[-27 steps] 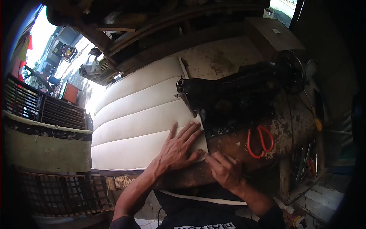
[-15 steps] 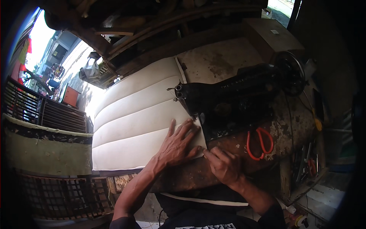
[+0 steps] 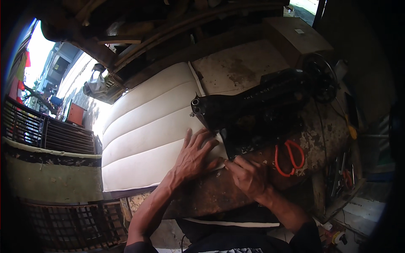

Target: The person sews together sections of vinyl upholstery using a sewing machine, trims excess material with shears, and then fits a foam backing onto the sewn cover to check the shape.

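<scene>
A cream padded panel [image 3: 143,130] with stitched channels lies on the worn worktop [image 3: 240,71], its right edge under the head of a black sewing machine [image 3: 257,92]. My left hand [image 3: 195,156] rests on the panel with fingers spread, fingertips just below the needle area, which is hidden by machine and fingers. My right hand [image 3: 247,177] pinches the lower right corner of the panel, its thumb and forefinger beside my left thumb. Red-handled scissors [image 3: 287,158] lie right of my hands on the machine's bed area.
A cardboard-coloured box [image 3: 295,38] stands at the back right. Dark wooden framing [image 3: 147,29] runs behind the worktop. A slatted rack [image 3: 50,130] and a mesh grid [image 3: 71,223] are at left, with a sunlit street beyond. Tools [image 3: 344,177] sit in a frame at lower right.
Both hands and the panel's lower right corner have moved slightly up and forward toward the machine's needle end. My left fingertips now reach further under the machine head.
</scene>
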Available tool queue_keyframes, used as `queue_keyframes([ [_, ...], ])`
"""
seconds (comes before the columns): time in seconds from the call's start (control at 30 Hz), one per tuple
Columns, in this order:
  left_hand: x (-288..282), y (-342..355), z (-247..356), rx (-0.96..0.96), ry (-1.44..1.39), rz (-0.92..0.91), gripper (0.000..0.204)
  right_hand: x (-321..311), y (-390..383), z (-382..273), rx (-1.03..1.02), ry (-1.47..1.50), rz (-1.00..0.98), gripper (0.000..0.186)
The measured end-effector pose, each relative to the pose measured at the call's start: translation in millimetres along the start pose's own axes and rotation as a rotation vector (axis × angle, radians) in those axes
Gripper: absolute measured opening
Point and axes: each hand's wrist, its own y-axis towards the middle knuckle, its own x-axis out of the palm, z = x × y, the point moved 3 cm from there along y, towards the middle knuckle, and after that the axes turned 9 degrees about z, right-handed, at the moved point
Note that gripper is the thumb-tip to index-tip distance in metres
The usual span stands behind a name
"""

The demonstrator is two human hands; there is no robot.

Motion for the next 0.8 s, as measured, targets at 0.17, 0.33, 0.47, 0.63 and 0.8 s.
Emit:
queue_keyframes([
  [0.17, 0, 4, -4, 0.087, 0.029, 0.064, 0.050, 0, 6, 1, 0.010, 0.009, 0.016, 0.018],
  [0.33, 0, 8, -13, 0.042, 0.001, 0.015, 0.054, 9, 10, 5, 0.022, 0.013, 0.054, 0.019],
  [0.47, -1, 12, -18, 0.048, 0.029, 0.002, 0.056, 11, 13, 8, 0.015, 0.028, 0.017, 0.016],
  [0.63, -4, 20, -24, 0.049, 0.019, -0.001, 0.061, 12, 25, 8, 0.034, 0.049, 0.037, 0.017],
  [0.8, -5, 25, -24, 0.067, 0.003, 0.015, 0.061, 15, 26, 13, 0.076, 0.033, 0.059, 0.020],
])
